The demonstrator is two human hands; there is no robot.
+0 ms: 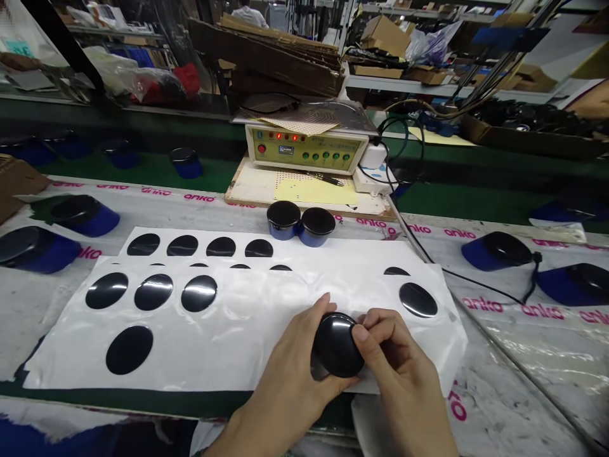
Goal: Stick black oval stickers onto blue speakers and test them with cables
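Observation:
Near the front edge of the table, my left hand (297, 355) is wrapped round a round object with a glossy black top (337, 343). The thumb and fingertips of my right hand (399, 362) press on the right rim of that top; its other fingers are curled. The object's sides are hidden by my hands. Beneath them lies a white sheet (257, 355) bearing glossy black discs, among them one at the lower left (129, 350) and one at the right (418, 299). Another white sheet with a row of black discs (183, 245) lies partly under it.
Two blue cups with black tops (283, 219) stand behind the sheets. More blue, black-topped units sit at the left (85, 214) and right (497, 250). A control box (307, 149) stands at the back. A grey cable (514, 362) crosses the right side.

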